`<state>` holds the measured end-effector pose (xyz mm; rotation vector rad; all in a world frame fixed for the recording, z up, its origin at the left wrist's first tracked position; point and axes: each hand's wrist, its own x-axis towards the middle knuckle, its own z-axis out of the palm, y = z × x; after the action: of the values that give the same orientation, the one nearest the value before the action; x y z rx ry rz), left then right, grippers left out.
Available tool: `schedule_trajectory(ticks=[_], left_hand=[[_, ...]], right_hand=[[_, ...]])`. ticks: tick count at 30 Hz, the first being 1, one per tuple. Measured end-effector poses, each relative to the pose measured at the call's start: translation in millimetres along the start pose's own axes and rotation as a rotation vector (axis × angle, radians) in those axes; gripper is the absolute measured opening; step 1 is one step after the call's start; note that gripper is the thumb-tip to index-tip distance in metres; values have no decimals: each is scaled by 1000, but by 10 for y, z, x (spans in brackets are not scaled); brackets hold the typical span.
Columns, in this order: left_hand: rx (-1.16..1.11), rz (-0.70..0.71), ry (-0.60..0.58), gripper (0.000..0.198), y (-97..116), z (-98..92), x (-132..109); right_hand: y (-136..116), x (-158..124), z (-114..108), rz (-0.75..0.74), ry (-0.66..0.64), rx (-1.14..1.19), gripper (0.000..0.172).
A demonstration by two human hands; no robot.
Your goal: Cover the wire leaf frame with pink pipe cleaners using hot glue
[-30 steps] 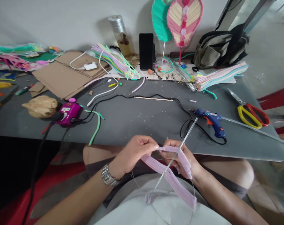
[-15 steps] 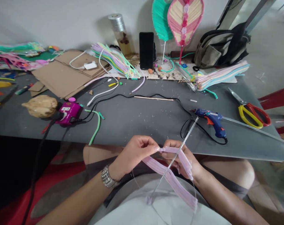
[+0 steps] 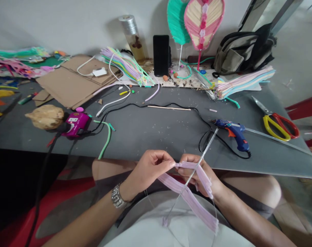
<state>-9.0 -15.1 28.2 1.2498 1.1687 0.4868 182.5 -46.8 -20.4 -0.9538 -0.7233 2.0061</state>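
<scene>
A capped bottle (image 3: 132,37) holds yellowish liquid (image 3: 138,54) and dark pieces (image 3: 137,42); before the desk (image 3: 156,135), left hand (image 3: 149,171) and curled right hand (image 3: 210,174) meet, fingers (image 3: 168,165) pinching lilac strips (image 3: 188,165) above the lap

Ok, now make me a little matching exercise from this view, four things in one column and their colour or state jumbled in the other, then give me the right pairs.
Things:
1. scissors
2. held strips
3. phone
4. glue gun

Colour or state:
A. black, standing upright
B. blue with a bit of orange
C. lilac
D. red and yellow at one end

Pairs: 1-D, 2-C, 3-A, 4-B
</scene>
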Motion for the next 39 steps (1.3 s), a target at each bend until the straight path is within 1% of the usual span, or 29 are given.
schedule_trajectory(ticks=[5,12,17,23,26,33,39], left_hand=[[-9,-33,-10,27,10,-11,-2],[7,-5,-16,25,-19,-33,-14],[86,95,25,23,-40,-22,-41],[342,271,70,17,32,-21,-72],[397,308,68,17,37,-6,-89],[368,313,79,18,17,58,-87],[217,222,17,25,-27,66,-92]], right_hand=[[2,-6,12,2,10,-24,40],[18,0,1,-1,-9,-20,38],[11,0,2,-11,-4,-34,38],[-22,-36,26,-7,3,-29,40],[-8,-42,21,-26,-3,-39,40],[2,-49,-3,-37,-8,-32,40],[21,-49,-63,-28,-28,0,39]])
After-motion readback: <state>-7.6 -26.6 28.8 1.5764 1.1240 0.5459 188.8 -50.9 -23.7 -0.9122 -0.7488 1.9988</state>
